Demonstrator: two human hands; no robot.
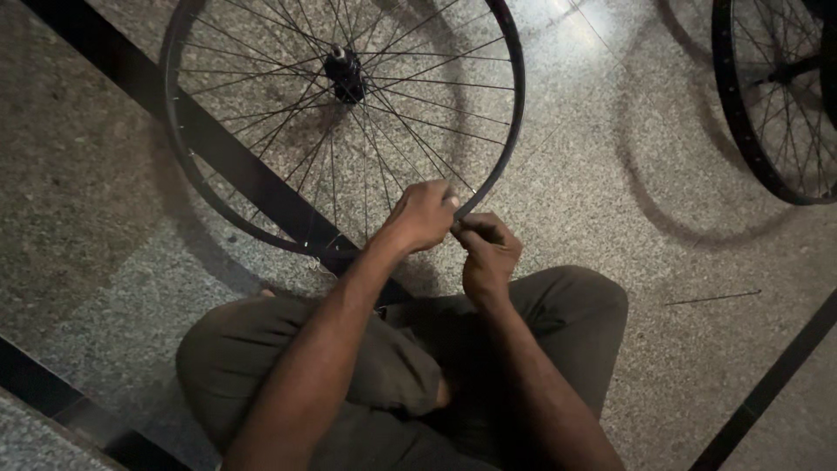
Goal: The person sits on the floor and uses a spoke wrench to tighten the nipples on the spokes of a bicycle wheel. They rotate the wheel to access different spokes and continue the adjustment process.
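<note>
Speckled grey stone floor [610, 174] with dark inlay strips lay under a seated person. Their left hand [425, 214] was closed over the near rim of a black spoked bicycle wheel [510, 131], standing on the floor; the right hand [488, 253] pinched something small there (too small to tell). The wheel looked light and stiff at the rim, its thin spokes bendable, so the rim seemed the best hold. A second black wheel [741, 148] stood well apart.
</note>
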